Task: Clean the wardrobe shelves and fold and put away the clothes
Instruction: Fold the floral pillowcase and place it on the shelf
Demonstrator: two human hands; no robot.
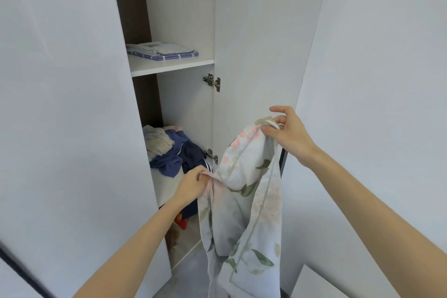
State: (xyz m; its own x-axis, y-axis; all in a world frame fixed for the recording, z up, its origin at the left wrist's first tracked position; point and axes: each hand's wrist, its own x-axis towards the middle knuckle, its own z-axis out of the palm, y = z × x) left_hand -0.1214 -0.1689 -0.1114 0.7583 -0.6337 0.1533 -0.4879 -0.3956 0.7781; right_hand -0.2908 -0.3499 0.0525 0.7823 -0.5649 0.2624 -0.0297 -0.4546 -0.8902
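Floral cloth (244, 213) hangs before open wardrobe. Left hand (191, 182) grips one edge low; right hand (287, 133) pinches a top corner higher. Best, likely: level hands, find matching corners, shake flat, then fold. Cloth's bottom cut off; crumpled heap (171, 150) on lower shelf partly hidden; items beneath indistinct.

No word, label, brand or number can be read in this wardrobe scene. The floral cloth (244, 164) bears only printed pink blossoms and green leaves, and the folded striped cloth (167, 55) on the upper shelf shows plain pale bands. A red object (181, 222) low in the wardrobe carries faint yellowish marks, too blurred and too far hidden to make out as lettering.
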